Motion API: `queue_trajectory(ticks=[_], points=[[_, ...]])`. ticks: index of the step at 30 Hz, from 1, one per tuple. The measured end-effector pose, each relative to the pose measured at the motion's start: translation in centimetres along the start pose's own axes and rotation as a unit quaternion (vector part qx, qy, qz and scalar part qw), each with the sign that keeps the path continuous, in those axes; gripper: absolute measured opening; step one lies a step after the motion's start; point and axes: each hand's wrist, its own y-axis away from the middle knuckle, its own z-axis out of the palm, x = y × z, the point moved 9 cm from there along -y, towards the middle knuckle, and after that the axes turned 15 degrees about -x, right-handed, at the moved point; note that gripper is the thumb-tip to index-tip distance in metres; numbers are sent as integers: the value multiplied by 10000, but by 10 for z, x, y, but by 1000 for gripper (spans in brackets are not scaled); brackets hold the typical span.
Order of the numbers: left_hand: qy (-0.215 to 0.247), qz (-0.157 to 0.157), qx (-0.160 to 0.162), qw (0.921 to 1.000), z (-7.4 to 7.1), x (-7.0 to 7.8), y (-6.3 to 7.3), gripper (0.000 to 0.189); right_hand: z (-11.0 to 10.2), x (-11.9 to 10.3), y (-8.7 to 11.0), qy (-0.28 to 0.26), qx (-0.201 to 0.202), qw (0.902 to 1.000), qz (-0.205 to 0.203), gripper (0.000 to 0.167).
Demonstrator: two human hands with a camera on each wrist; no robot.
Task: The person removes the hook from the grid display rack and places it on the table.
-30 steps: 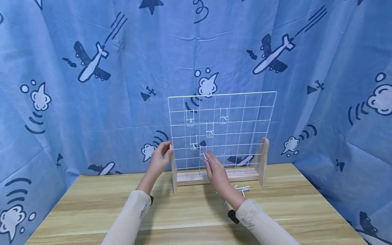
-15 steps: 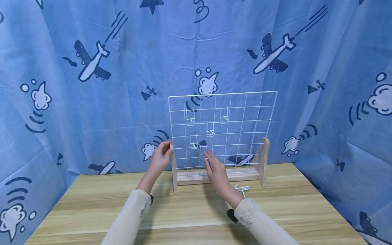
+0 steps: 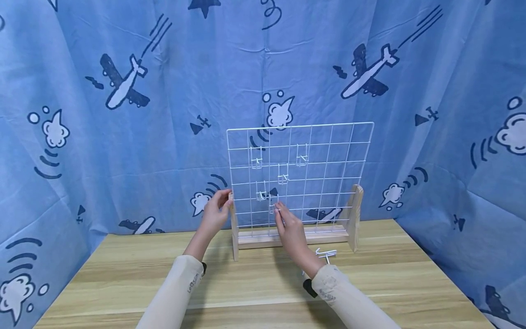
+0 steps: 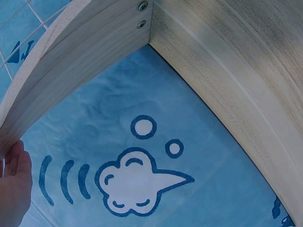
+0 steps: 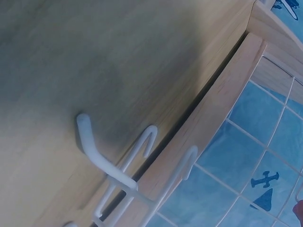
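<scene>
A white wire grid panel [image 3: 300, 126] stands upright in a wooden stand. My left hand [image 3: 215, 211] holds the upper end of the stand's left side post [image 3: 234, 233]; in the left wrist view, its fingers [image 4: 20, 163] lie against the post's curved edge. With thumb and fingers my right hand [image 3: 292, 233] pinches a white wire hook [image 3: 277, 198] at the lower part of the grid, left of centre. The hook's lower end is mostly hidden by the fingertips. Only a fingertip [image 5: 298, 210] shows at the right wrist view's edge.
Several wire hooks hang on the grid, including one hook [image 3: 261, 196] just left of my right hand. Loose white hooks [image 3: 327, 253] lie on the wooden table [image 3: 123, 278] beneath the right forearm. A blue patterned curtain [image 3: 164, 114] surrounds the table.
My right hand's fingers have curled in slightly, and less of the hook sticks out past them. The left hand keeps its place on the post.
</scene>
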Motion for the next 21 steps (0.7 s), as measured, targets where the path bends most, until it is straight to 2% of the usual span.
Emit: queue_trajectory(ticks=[13,21], points=[[29,12,-47,10000,1,-1,0,34,-7,-4,-2,195,389,9988,-220,23],[10,70,-20,10000,0,0,0,34,-13,-4,-3,156,450,9984,-288,24]])
